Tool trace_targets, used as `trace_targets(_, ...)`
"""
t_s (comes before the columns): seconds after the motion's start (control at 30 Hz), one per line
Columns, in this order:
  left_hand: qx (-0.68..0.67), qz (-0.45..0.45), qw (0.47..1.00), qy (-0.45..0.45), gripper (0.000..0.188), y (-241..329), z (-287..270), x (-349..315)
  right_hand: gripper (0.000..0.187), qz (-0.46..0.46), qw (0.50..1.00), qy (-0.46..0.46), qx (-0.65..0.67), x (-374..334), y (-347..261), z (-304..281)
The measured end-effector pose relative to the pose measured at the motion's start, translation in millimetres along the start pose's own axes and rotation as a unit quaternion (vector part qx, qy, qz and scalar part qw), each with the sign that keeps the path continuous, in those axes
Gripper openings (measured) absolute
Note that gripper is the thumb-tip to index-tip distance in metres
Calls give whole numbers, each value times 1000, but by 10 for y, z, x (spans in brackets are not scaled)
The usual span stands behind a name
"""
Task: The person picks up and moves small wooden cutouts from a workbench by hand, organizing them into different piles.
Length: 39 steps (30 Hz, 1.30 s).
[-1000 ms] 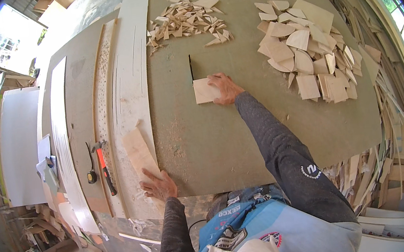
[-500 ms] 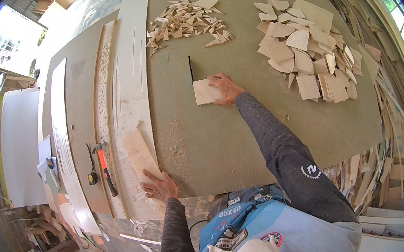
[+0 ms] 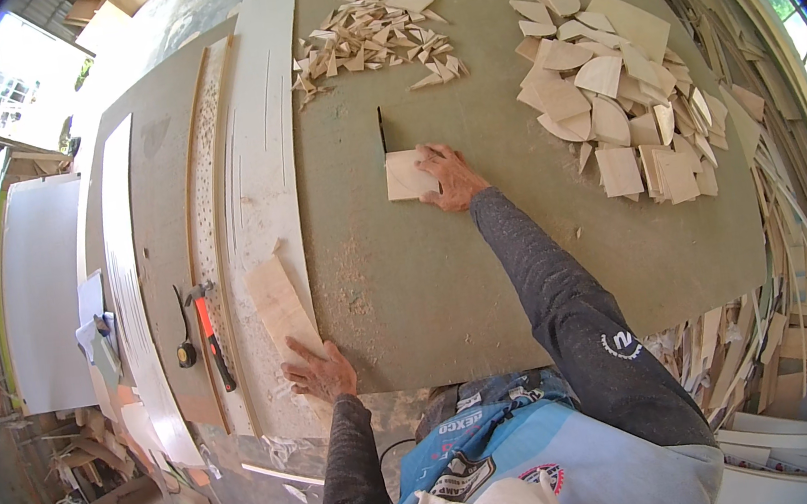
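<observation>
My right hand [image 3: 453, 177] grips a small, pale wooden piece [image 3: 404, 175], its fingers over the piece's right side. The piece lies flat on the greenish-brown tabletop [image 3: 491, 312], with its far edge at the near end of a thin dark line [image 3: 382, 132]. Whether that line is a saw blade or only a slot I cannot tell. At the table's front edge my left hand [image 3: 322, 371] is spread, fingertips on the near end of a longer wooden board [image 3: 278, 298]. That board lies slantwise on the white panel [image 3: 254, 139].
Small wooden offcuts [image 3: 367, 40] lie in a heap at the far side. A bigger pile of curved and square pieces [image 3: 606, 96] sits to the right. Further left are a hammer [image 3: 211, 336] and a tape measure [image 3: 185, 354]. Sawdust [image 3: 351, 278] covers part of the tabletop.
My right hand has pushed the small wooden piece slightly away from me, along the dark line. My left hand has stayed on the board. The view has shifted a little.
</observation>
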<state>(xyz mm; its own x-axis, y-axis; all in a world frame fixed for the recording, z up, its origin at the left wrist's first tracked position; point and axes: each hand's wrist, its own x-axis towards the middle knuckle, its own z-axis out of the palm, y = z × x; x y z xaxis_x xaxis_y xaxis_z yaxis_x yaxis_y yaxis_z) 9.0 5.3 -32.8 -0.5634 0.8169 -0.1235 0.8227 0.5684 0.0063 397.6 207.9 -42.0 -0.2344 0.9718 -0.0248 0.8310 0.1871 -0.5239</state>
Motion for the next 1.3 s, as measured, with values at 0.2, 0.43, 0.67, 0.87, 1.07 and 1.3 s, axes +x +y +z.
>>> trace_targets(0.2, 3, -7, 1000, -2, 87, 3, -2, -6, 72, 12, 1000, -2, -13, -19, -58, -12)
trace_targets(0.43, 2, -1, 1000, 28, 88, -16, 46, 4, 73, 30, 999, 9, -36, 19, -105, 26)
trace_targets(0.67, 12, 1, 1000, 21, 84, 18, -21, -4, 72, 39, 999, 18, -8, 71, -94, 56)
trace_targets(0.87, 15, 2, 1000, 20, 83, -6, -10, -8, 69, 30, 999, 21, 5, -34, -131, 90)
trace_targets(1.07, 19, 6, 999, 30, 86, -25, 70, -4, 71, 49, 999, 23, 0, 2, -153, 100)
trace_targets(1.3, 8, 1, 1000, 27, 87, -54, 106, 9, 71, 74, 997, 9, -12, 31, -240, 50)
